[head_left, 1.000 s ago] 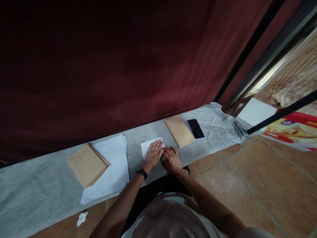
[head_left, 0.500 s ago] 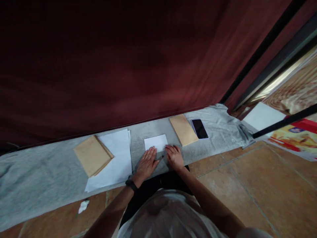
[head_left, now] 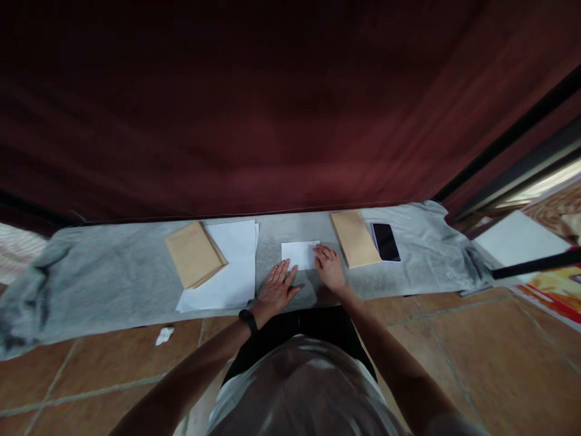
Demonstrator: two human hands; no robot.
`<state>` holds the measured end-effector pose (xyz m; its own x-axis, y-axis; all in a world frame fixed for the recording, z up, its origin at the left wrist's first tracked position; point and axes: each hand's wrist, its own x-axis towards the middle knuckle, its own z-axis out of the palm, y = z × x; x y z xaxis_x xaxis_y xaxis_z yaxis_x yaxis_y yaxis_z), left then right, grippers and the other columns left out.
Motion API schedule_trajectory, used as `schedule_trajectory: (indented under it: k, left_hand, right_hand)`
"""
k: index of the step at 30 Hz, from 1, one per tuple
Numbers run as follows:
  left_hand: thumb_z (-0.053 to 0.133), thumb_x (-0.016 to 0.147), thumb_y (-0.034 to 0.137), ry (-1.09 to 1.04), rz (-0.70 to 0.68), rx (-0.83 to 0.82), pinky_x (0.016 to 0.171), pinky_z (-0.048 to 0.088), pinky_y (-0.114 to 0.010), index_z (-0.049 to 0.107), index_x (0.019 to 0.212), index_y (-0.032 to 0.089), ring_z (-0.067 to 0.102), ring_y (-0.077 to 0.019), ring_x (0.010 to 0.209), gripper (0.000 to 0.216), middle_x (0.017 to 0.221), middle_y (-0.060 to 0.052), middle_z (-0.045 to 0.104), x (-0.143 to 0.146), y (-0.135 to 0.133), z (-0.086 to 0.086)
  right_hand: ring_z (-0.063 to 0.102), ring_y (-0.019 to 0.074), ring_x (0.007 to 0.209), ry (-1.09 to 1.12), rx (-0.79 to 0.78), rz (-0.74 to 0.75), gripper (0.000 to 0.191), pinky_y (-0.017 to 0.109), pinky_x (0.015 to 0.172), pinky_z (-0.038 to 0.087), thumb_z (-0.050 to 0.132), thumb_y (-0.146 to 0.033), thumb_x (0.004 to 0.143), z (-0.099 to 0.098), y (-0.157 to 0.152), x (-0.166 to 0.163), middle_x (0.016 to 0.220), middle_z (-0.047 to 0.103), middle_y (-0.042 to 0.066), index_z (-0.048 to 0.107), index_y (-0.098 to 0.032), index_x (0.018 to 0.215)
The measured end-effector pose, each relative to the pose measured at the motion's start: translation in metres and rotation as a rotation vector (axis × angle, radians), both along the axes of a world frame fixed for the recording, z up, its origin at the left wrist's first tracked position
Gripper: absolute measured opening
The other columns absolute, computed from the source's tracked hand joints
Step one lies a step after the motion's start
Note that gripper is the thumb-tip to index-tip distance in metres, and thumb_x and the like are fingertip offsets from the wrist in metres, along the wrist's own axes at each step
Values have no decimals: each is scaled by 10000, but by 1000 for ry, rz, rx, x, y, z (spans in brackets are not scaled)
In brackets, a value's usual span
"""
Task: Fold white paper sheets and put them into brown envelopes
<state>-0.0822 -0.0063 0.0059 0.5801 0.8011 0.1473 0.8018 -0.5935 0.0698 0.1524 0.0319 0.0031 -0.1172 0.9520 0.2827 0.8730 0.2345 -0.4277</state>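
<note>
A small white paper (head_left: 299, 255) lies flat on a grey cloth-covered bench in front of me. My left hand (head_left: 276, 290) is spread flat, its fingertips at the paper's lower left edge and its thumb pointing right. At the right end of the paper is my right hand (head_left: 330, 269), its fingers bent and close together, with the fingertips on the upper right part. Its thumb is mostly hidden.
Large white sheets (head_left: 231, 266) lie to the left, partly under brown envelopes (head_left: 195, 254). Another brown envelope (head_left: 354, 238) and a phone (head_left: 385, 241) lie right of my hands. A dark red curtain (head_left: 290, 121) hangs behind the bench (head_left: 113, 272). Crumpled tissue (head_left: 164, 335) is on the tiled floor.
My right hand has moved up along the paper's right end, fingertips now on its upper part. My left hand stays flat by the lower edge. The whole view has turned slightly.
</note>
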Motion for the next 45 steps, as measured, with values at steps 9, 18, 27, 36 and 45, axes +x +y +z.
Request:
schedule_trajectory:
  k: [9, 18, 27, 36, 45]
  left_hand:
    - [458, 996, 552, -1, 30, 2, 1226, 257, -497, 340, 1564, 149, 275, -325, 1517, 707, 1635, -186, 298, 3, -5, -3]
    - [413, 1007, 541, 3, 24, 0, 1256, 164, -487, 350, 1558, 140, 227, -287, 1537, 684, 1643, -157, 291, 5, -7, 0]
    - [404, 1025, 449, -28, -18, 47, 1253, 190, -506, 451, 1501, 163, 274, -279, 1522, 558, 1636, -103, 327, 5, -10, 4]
    - [439, 1018, 381, -6, -60, 66, 1214, 280, -477, 500, 1452, 113, 408, -296, 1448, 513, 1544, -146, 475, 6, -12, 7]
    - [383, 1037, 381, -16, -89, 35, 1224, 272, -460, 465, 1476, 111, 386, -288, 1466, 523, 1516, -152, 507, 18, -10, 11]
  right_hand:
    - [555, 277, 1204, -209, -189, 45, 406, 431, 1085, 372, 570, -267, 957, 17, 57, 5, 1344, 617, 143, 599, -180, 1353]
    - [620, 245, 1042, -22, -231, 23, 222, 371, 981, 472, 591, -122, 859, 31, 66, 5, 1154, 666, 111, 718, -210, 1018]
    - [677, 213, 921, 360, 3, 26, 166, 334, 851, 532, 513, -279, 950, 59, 60, 17, 992, 726, 64, 638, -203, 1029]
    - [631, 241, 1154, 277, 37, 214, 250, 449, 1044, 484, 461, -119, 900, 5, -4, 17, 1150, 705, 94, 625, -221, 1057]
    - [598, 240, 1211, 117, -16, 183, 342, 436, 1069, 472, 415, -97, 936, -11, -25, 16, 1199, 684, 115, 586, -189, 1217]
